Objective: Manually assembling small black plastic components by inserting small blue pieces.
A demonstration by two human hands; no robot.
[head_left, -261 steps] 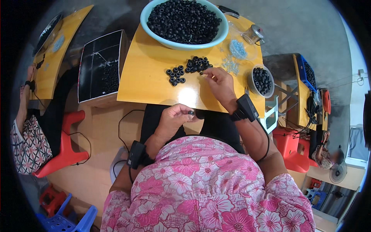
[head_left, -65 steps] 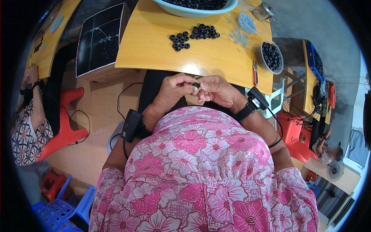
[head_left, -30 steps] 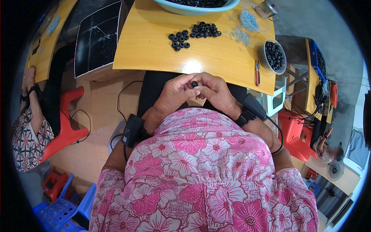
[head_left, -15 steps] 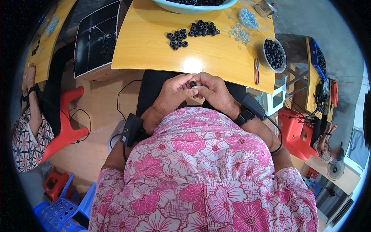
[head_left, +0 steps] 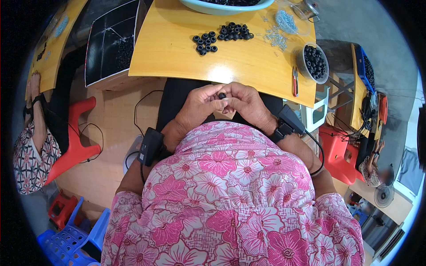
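Note:
Both my hands meet in front of my chest, just below the edge of the yellow table point(head_left: 248, 66). My left hand point(head_left: 200, 105) and my right hand point(head_left: 245, 103) pinch one small black ring point(head_left: 222, 95) between their fingertips. A loose pile of the same black rings point(head_left: 224, 35) lies on the table ahead of my hands. Small pale metal bits point(head_left: 277, 39) lie scattered to the right of that pile. Each wrist carries a black box on a strap with a cable.
A big pale bowl point(head_left: 213, 6) of black rings stands at the far table edge, a small bowl point(head_left: 316, 62) of rings at the right, red-handled pliers point(head_left: 294, 82) near it. Another person point(head_left: 33, 133) sits at left by a red stool point(head_left: 73, 137). Blue crates point(head_left: 71, 235) lie lower left.
My right hand came back from the pile on the table to join my left hand at my chest. Over the last second both hands stay together on the ring, barely shifting.

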